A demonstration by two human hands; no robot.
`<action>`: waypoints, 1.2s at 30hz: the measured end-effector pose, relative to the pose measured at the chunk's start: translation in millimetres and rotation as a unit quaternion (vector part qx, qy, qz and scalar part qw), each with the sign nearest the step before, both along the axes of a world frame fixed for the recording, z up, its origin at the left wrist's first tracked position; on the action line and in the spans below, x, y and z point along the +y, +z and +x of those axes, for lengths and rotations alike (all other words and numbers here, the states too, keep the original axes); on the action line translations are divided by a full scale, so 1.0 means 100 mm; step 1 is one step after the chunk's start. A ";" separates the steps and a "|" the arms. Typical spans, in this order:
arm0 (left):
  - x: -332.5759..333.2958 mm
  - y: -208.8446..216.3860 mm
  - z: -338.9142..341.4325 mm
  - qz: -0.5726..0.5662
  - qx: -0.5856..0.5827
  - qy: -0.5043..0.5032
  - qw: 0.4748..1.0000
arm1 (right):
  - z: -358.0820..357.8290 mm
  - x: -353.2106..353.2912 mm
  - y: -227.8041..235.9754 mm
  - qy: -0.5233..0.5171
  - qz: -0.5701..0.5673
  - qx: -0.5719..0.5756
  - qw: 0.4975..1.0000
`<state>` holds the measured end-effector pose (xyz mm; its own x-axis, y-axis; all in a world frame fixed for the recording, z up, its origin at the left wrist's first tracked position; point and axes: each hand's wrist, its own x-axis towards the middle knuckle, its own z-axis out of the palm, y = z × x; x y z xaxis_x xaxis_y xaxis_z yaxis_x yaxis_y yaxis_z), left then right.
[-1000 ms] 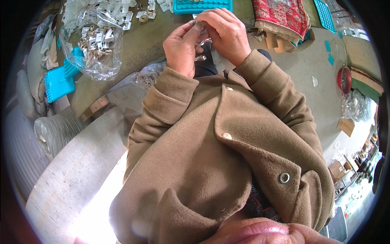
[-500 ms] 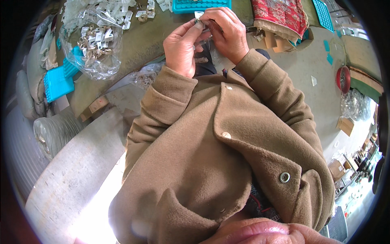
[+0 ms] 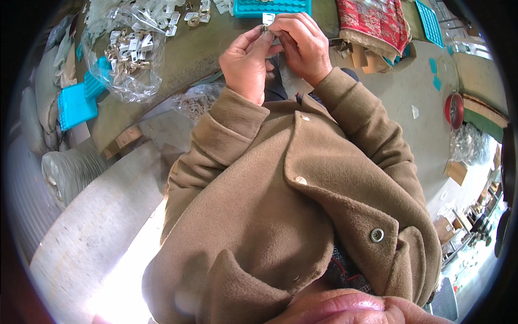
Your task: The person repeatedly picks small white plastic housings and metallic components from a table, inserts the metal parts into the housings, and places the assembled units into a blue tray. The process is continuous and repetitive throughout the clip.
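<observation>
My left hand (image 3: pixel 245 70) and my right hand (image 3: pixel 305 48) meet at the front edge of the work table (image 3: pixel 186 59). Between their fingertips is a small metal piece, mostly hidden, with a white plastic tag (image 3: pixel 268 19) standing up from it. The left thumb and forefinger pinch the piece from below; the right fingers close on it from the other side. Just beyond the hands lies a turquoise ridged tray (image 3: pixel 273 14). To the left, an open clear plastic bag (image 3: pixel 145 92) holds several gold-coloured metal pieces with white tags (image 3: pixel 132 46).
Loose white tags (image 3: pixel 171 19) lie behind the bag. Turquoise trays (image 3: pixel 77 106) hang at the table's left edge. A red patterned cloth (image 3: pixel 372 24) drapes over a carton (image 3: pixel 364 56) at right. Below the table on the left are a cardboard box (image 3: pixel 128 136) and a plastic-wrapped roll (image 3: pixel 73 170).
The whole view has shifted slightly. My hands stay together on the small tagged piece, and the fingers have moved only a little.
</observation>
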<state>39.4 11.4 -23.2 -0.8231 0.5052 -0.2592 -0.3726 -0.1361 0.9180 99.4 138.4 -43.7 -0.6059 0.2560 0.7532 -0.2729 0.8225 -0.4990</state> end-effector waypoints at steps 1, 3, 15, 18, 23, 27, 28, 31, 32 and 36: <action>0.00 -0.01 0.01 -0.004 0.016 0.006 1.000 | -0.01 0.01 0.02 0.011 0.000 -0.006 1.000; 0.01 -0.02 0.01 -0.003 0.052 0.018 0.998 | -0.02 0.03 0.06 0.027 -0.003 -0.025 0.999; -0.04 0.06 -0.05 0.011 0.219 -0.001 0.976 | 0.00 0.04 0.33 0.218 -0.657 -0.104 0.714; -0.05 0.08 -0.08 0.019 0.174 -0.022 0.984 | -0.02 -0.04 0.36 0.166 -0.564 -0.115 0.800; -0.05 0.11 -0.06 0.059 0.005 -0.052 0.997 | -0.01 -0.17 0.36 0.101 -0.466 -0.164 0.864; -0.11 0.10 -0.09 0.066 -0.060 -0.101 0.991 | -0.03 -0.17 0.32 0.069 -0.390 -0.158 0.904; -0.14 0.09 -0.14 0.066 -0.089 -0.114 0.987 | -0.03 -0.17 0.32 0.084 -0.426 -0.158 0.887; -0.20 0.03 -0.28 0.125 -0.184 -0.182 0.958 | -0.01 -0.16 0.31 0.141 -0.551 -0.180 0.802; -0.22 -0.01 -0.31 0.148 -0.212 -0.199 0.945 | -0.01 -0.15 0.31 0.154 -0.567 -0.193 0.785; -0.25 -0.14 -0.38 0.213 -0.372 -0.208 0.879 | -0.01 -0.13 0.32 0.210 -0.612 -0.221 0.730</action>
<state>0.9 -13.7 -37.4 -0.2266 0.9041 -0.3623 -0.9475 -0.1183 0.2972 98.5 125.2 -12.2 -0.9391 0.2950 -0.1761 0.0372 -0.4221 -0.9058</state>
